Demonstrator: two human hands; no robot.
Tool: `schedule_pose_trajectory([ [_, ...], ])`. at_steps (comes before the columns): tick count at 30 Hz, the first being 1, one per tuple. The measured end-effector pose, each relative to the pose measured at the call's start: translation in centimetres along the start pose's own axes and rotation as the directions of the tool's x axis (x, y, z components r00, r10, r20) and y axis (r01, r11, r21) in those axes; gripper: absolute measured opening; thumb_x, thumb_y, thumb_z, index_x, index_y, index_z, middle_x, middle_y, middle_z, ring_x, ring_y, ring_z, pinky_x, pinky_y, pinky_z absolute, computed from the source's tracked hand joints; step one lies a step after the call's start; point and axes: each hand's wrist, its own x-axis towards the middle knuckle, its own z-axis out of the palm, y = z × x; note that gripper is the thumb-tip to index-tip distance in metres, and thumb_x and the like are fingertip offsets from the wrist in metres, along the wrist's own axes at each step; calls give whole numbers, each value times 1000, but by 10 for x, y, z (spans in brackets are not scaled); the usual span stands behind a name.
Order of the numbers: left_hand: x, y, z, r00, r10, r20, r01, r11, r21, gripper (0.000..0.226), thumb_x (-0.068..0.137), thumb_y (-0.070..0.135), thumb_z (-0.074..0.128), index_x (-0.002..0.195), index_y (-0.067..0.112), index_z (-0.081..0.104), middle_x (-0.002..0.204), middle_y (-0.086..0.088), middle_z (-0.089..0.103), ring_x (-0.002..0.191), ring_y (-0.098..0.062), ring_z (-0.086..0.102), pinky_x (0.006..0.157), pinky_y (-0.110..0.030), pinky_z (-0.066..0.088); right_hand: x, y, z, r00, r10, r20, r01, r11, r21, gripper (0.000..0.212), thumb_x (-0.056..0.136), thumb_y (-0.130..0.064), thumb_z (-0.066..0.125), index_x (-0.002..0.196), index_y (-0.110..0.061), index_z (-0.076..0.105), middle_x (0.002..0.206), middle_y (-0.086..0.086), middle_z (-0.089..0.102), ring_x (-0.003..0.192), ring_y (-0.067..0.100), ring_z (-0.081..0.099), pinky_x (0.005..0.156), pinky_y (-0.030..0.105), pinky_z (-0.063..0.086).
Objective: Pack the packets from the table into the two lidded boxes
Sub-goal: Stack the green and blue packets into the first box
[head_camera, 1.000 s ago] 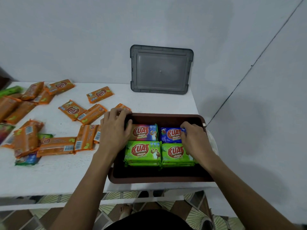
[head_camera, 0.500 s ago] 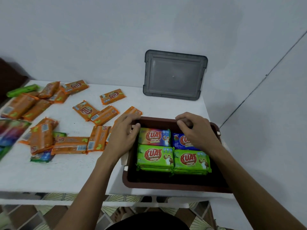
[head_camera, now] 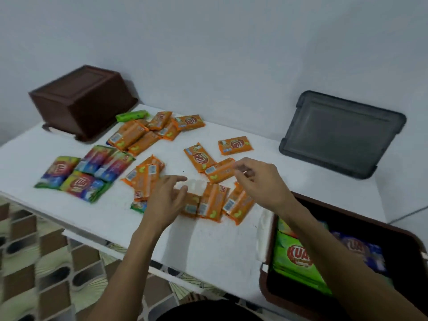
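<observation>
Several orange packets (head_camera: pixel 214 201) lie scattered on the white table (head_camera: pixel 208 242). Multicoloured packets (head_camera: pixel 83 172) lie in a group at the left. My left hand (head_camera: pixel 168 196) hovers over the orange packets near the table's middle, fingers loosely spread, holding nothing. My right hand (head_camera: pixel 259 183) is above the orange packets just to the right, fingers loosely curled and empty. The open brown box (head_camera: pixel 412 242) at the lower right holds green packets (head_camera: pixel 294 258) and a blue packet (head_camera: pixel 361 251). My right forearm crosses over that box.
A second brown box (head_camera: pixel 81 103) lies overturned at the table's back left. A grey lid (head_camera: pixel 340 133) leans against the wall at the back right. A green packet (head_camera: pixel 132 115) lies beside the overturned box. Patterned floor shows below the table's front edge.
Both hands left the open box and moved left over the orange packets. The view swung left, so the overturned box and multicoloured packets came into sight.
</observation>
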Motion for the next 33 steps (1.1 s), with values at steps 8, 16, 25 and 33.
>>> schedule_pose_trajectory([
  [8,-2,-89,-49,975,-135,-178,171,964,204,27,92,26,61,115,13,67,121,-12,60,109,-33,55,90,-46,46,69,-47,93,930,-78,360,132,983,-126,27,99,-31,52,124,-23,61,111,1,66,94,14,62,84,38,54],
  [16,0,-137,-70,911,-355,-210,409,845,344,45,94,27,57,138,18,51,152,-15,35,138,-40,29,105,-58,31,123,-59,171,850,-160,502,273,949,-159,46,97,-36,53,141,-26,47,140,9,50,129,27,46,104,41,41],
  [25,-1,-157,-73,886,-382,-263,453,833,316,37,95,20,56,132,22,55,148,-15,38,140,-39,24,108,-59,26,157,-70,220,850,-178,496,315,926,-207,47,96,-36,51,141,-27,48,142,11,48,129,34,39,106,44,35],
  [33,13,-164,-83,893,-345,-287,430,843,323,29,88,22,67,116,19,63,128,-14,49,123,-36,41,95,-54,39,174,-69,229,858,-174,483,347,890,-297,52,95,-44,49,145,-30,41,136,7,54,124,32,43,94,44,44],
])
